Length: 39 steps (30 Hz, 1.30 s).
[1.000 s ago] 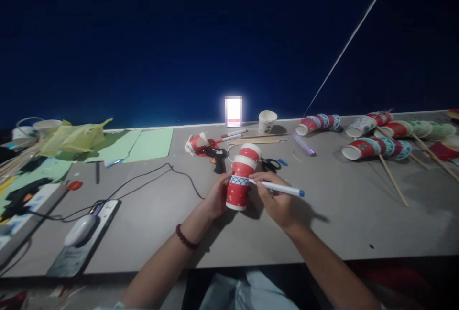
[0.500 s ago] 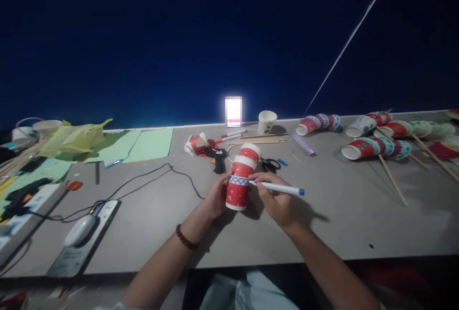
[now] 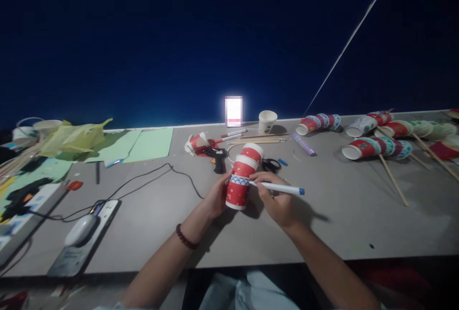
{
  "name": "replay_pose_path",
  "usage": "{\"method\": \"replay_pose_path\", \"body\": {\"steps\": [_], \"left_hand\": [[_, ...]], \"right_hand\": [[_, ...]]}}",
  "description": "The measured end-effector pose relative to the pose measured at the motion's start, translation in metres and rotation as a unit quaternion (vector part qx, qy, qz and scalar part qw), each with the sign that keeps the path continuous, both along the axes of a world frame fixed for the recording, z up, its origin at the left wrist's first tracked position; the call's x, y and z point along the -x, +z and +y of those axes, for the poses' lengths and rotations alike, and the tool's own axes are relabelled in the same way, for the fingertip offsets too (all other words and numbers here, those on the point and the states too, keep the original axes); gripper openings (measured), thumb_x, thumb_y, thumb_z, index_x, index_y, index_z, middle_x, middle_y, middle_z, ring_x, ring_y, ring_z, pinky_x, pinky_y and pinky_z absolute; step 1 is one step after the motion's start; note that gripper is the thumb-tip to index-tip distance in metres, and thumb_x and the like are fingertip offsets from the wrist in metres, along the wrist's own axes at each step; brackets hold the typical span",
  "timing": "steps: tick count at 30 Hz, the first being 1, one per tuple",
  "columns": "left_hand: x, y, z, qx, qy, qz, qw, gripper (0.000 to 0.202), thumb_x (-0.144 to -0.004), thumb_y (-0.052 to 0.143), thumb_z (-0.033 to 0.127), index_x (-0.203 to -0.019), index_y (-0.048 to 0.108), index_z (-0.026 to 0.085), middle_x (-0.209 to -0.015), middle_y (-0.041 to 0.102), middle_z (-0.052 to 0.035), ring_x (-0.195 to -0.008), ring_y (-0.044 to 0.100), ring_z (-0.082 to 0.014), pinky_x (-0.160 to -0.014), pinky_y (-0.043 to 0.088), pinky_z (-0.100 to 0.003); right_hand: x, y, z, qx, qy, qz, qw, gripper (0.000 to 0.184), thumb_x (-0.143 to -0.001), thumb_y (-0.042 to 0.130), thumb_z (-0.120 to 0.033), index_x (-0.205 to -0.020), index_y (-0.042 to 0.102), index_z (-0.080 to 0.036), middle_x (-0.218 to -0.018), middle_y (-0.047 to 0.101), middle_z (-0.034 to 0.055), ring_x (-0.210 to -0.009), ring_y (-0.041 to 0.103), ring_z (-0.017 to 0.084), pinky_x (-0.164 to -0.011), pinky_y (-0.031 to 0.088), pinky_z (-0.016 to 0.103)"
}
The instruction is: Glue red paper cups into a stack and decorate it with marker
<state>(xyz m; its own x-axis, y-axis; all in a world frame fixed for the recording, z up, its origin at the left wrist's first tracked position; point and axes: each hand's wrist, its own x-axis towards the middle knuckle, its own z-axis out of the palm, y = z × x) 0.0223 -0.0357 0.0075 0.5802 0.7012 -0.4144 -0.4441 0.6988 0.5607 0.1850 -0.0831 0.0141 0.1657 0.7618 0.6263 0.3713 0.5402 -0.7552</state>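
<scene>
In the middle of the head view, my left hand point(image 3: 217, 196) is closed on the left side of a joined row of red paper cups point(image 3: 236, 195), tilted over the table. A white band with blue scale-like arcs runs round the near part; the red has pale specks. My right hand point(image 3: 274, 200) is closed round a white marker pen point(image 3: 283, 187) with a blue end pointing right. The pen's other end meets the patterned band; its very tip is too small to make out. Just beyond the cups lie a black glue gun point(image 3: 218, 158) and black-handled scissors point(image 3: 271, 165).
Decorated cup rows with sticks point(image 3: 376, 148) lie at the right. A white paper cup point(image 3: 267, 122) stands near the back edge. Green paper point(image 3: 152, 145), a yellow plastic bag point(image 3: 73, 140), a phone point(image 3: 84, 238) and a power strip point(image 3: 34, 214) occupy the left; a black cord point(image 3: 143, 171) crosses the table.
The far end of the red cups has shifted very slightly to the right. Both hands and the pen are almost where they were.
</scene>
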Motion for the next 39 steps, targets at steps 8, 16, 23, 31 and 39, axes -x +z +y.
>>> {"method": "replay_pose_path", "body": {"steps": [8,16,23,31,39], "left_hand": [[-0.0031,0.0016,0.0002,0.004,0.033,0.020,0.999,0.035,-0.092,0.060,0.037,-0.099,0.073,0.006,-0.087,0.076,-0.0133,-0.074,0.071,-0.0215,-0.073,0.055,-0.031],[-0.0015,-0.0049,-0.0002,0.007,0.022,0.003,1.000,0.027,-0.089,0.064,0.032,-0.095,0.073,0.008,-0.084,0.076,-0.0114,-0.072,0.071,-0.0199,-0.071,0.055,-0.030],[-0.0026,0.0002,-0.0014,0.011,0.025,0.002,1.000,0.024,-0.089,0.063,0.030,-0.089,0.073,0.008,-0.081,0.076,-0.0115,-0.069,0.071,-0.0200,-0.068,0.055,-0.030],[-0.0021,0.0012,-0.0014,0.006,0.023,0.015,1.000,0.027,-0.092,0.059,0.030,-0.089,0.074,0.007,-0.081,0.076,-0.0118,-0.068,0.071,-0.0193,-0.066,0.055,-0.028],[-0.0015,0.0034,-0.0012,0.007,0.014,0.026,1.000,0.030,-0.090,0.061,0.033,-0.092,0.074,0.005,-0.081,0.076,-0.0128,-0.068,0.071,-0.0211,-0.066,0.055,-0.030]], "right_hand": [[0.0010,0.0032,0.0005,-0.006,-0.004,-0.046,0.999,0.013,-0.089,0.057,-0.018,-0.084,0.067,-0.024,-0.085,0.075,0.0046,-0.083,0.071,0.021,-0.079,0.058,0.036],[0.0016,0.0010,-0.0001,0.002,-0.004,-0.042,0.999,0.012,-0.089,0.058,-0.019,-0.085,0.068,-0.024,-0.085,0.075,0.0045,-0.083,0.071,0.021,-0.079,0.058,0.036],[0.0004,-0.0048,-0.0001,0.012,-0.005,-0.022,1.000,0.011,-0.089,0.059,-0.020,-0.087,0.069,-0.023,-0.086,0.075,0.0042,-0.083,0.071,0.020,-0.079,0.058,0.036],[0.0002,-0.0055,0.0007,0.006,-0.010,-0.018,1.000,0.011,-0.089,0.060,-0.018,-0.087,0.069,-0.022,-0.086,0.075,0.0042,-0.081,0.071,0.020,-0.078,0.058,0.034],[-0.0005,-0.0013,-0.0012,0.008,-0.011,-0.021,1.000,0.012,-0.089,0.059,-0.017,-0.087,0.069,-0.022,-0.085,0.076,0.0038,-0.080,0.072,0.019,-0.076,0.058,0.033]]}}
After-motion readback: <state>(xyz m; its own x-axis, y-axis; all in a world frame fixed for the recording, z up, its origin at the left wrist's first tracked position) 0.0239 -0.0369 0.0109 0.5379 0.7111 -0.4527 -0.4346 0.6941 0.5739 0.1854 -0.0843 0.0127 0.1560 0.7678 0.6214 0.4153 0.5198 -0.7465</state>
